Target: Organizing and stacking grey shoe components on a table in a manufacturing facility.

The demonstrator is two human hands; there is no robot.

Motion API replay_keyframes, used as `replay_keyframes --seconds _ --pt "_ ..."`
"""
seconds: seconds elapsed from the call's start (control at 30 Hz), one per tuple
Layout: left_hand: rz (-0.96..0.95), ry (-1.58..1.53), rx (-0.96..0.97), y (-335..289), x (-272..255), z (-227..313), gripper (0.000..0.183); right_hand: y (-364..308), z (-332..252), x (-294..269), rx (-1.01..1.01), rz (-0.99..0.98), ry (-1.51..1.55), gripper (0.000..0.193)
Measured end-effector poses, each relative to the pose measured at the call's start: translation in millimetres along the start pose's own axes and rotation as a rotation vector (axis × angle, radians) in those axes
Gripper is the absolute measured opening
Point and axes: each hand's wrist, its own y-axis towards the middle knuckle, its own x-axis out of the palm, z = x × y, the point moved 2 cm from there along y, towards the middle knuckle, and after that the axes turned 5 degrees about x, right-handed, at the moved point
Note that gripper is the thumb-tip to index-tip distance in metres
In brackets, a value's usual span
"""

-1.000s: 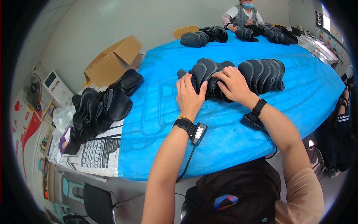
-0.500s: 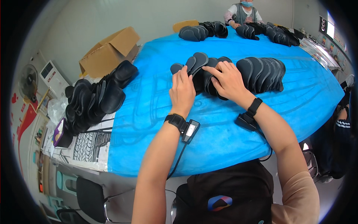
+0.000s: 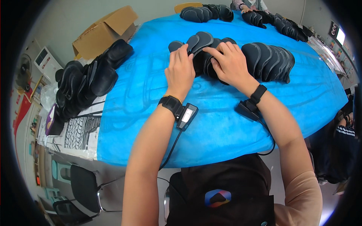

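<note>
A loose bunch of dark grey insoles (image 3: pixel 201 39) with rounded ends lies on the blue-covered table in front of me. My left hand (image 3: pixel 181 73) grips the left side of one insole, its fingertips at the edge and the thumb mostly hidden. From the other side my right hand (image 3: pixel 230 64) bends over the same bunch, index fingertip on that insole's right edge and thumb lower against the pieces behind. More insoles show under and between my hands, partly covered by them. Just right of my right hand stands a neat overlapping row of insoles (image 3: pixel 266 62).
A large pile of black insoles (image 3: pixel 88 77) lies on the left, beside an open cardboard box (image 3: pixel 103 35). More stacks (image 3: pixel 196 14) lie at the far edge, where a person's hand (image 3: pixel 246 8) touches one. Chairs (image 3: pixel 85 188) stand lower left; another person sits at right.
The view has tilted, so the table and piles sit higher in the picture. Both hands stay at the same insole, with little visible change in their grip.
</note>
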Motion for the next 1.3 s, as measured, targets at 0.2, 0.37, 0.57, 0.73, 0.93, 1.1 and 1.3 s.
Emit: replay_keyframes --seconds 0.2,0.37,0.57,0.73,0.93,1.1,1.3 --pt "0.004 -0.014 0.002 2 0 5 0.023 3 -1 3 0.003 -0.003 -0.044 0.029" --pt "-0.054 0.120 0.089 4 4 1 0.017 1 3 7 -0.032 0.037 -0.075 0.031" --pt "-0.005 0.160 0.073 2 3 -6 0.022 0 2 7 -0.035 0.034 -0.078 0.032" --pt "0.020 0.178 0.188 3 -2 -8 0.017 0 2 8 -0.029 0.035 -0.072 0.032" --pt "0.020 0.265 0.288 6 -5 -2 0.009 0 1 6 -0.014 0.028 -0.060 0.033" --pt "0.024 0.111 0.131 5 4 12 0.012 0 2 8 -0.016 0.031 -0.045 0.030" --pt "0.002 0.027 0.092 9 3 18 0.015 -2 2 8 -0.017 0.046 -0.022 0.032"
